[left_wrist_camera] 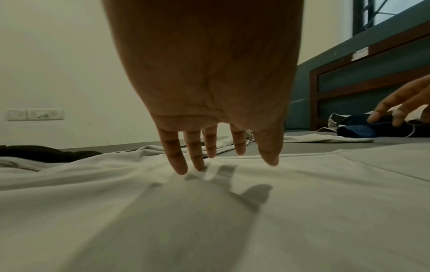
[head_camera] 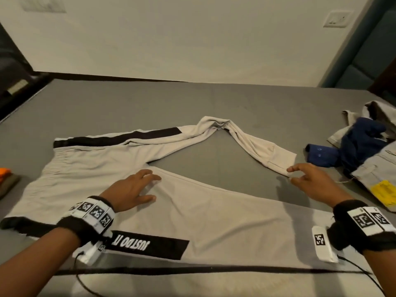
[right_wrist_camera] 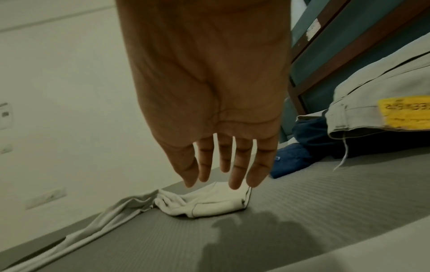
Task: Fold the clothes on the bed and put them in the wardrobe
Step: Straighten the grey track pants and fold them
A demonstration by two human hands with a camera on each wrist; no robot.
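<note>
Trousers under left hand w/ fingers spread, right hand open, empty, just beside cuff

Place: a bedroom in a home.
Bed: a wide mattress under a fitted grey sheet fills most of the head view and runs right up to the wall.
Clothes: light grey track trousers with black stripes lie spread on the sheet; a rumpled pile of a navy shirt and beige trousers sits at the right edge.
Walls: plain cream plaster with white switch plates.
Headboard: dark wood frame with teal padded panels.
Window: a barred pane above the headboard in the left wrist view.
</note>
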